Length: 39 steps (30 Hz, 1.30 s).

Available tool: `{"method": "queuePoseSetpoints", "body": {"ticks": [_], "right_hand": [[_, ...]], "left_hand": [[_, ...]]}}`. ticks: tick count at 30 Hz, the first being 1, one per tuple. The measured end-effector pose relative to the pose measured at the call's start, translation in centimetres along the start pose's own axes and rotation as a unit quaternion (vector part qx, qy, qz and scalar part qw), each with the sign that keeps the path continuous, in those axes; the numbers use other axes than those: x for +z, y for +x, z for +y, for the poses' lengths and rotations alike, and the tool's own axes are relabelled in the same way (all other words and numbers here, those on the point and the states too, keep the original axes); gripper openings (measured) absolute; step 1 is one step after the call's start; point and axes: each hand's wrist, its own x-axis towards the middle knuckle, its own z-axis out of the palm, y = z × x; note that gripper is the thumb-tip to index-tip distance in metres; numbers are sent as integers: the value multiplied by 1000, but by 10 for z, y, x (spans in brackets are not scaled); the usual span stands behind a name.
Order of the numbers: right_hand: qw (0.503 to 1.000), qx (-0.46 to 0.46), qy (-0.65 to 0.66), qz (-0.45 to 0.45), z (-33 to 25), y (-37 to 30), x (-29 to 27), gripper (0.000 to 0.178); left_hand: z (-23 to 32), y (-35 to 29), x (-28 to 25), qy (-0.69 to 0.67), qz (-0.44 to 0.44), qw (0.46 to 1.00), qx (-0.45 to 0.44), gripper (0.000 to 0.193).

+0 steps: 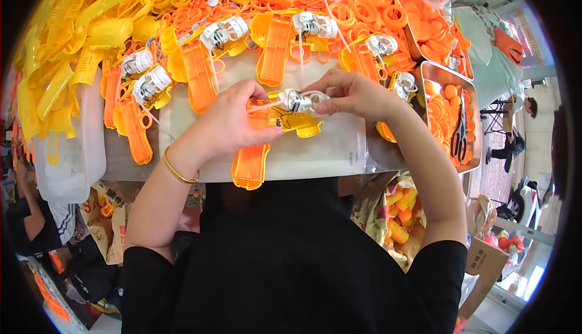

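Observation:
Both hands work at one toy gun half-shell, with an orange grip (250, 161) and a yellow body (306, 129), over the near edge of the table. A white mechanism (297, 101) with dark thin wires lies on the yellow part. My left hand (239, 115) is closed around the shell's upper grip, its thumb along the near side. With thumb and fingers my right hand (348, 96) pinches the right end of the white mechanism. A pale tube (265, 106) runs from the mechanism toward my left fingers.
Several similar half-shells (276, 52) with white mechanisms stand in an arc beyond my hands. Yellow parts (60, 85) heap at the left, orange rings (367, 9) at the back. Dark-handled scissors (461, 131) lie in a metal tray (476, 152) of orange discs, right.

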Motion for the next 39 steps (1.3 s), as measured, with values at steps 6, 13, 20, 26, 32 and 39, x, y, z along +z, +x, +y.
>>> {"method": "queuePoseSetpoints", "body": {"ticks": [6, 13, 20, 26, 32, 39], "right_hand": [[998, -8, 54, -5, 1, 1, 2, 40], [1000, 8, 4, -25, -13, 2, 0, 38], [994, -37, -98, 2, -20, -6, 14, 33], [952, -115, -236, 156, -16, -29, 58, 32], [926, -175, -256, 216, -9, -30, 66, 35], [909, -217, -284, 213, -3, -31, 68, 38]], "left_hand": [[0, 2, -2, 11, -7, 1000, 11, 54], [0, -1, -3, 6, -19, 1000, -5, 55], [1, 0, -4, 0, -23, 1000, -5, 54], [2, -25, 13, 151, 172, 963, 140, 43], [30, -65, 10, 228, 102, 943, 221, 37], [34, -19, 16, 285, 133, 937, 154, 50]]}}
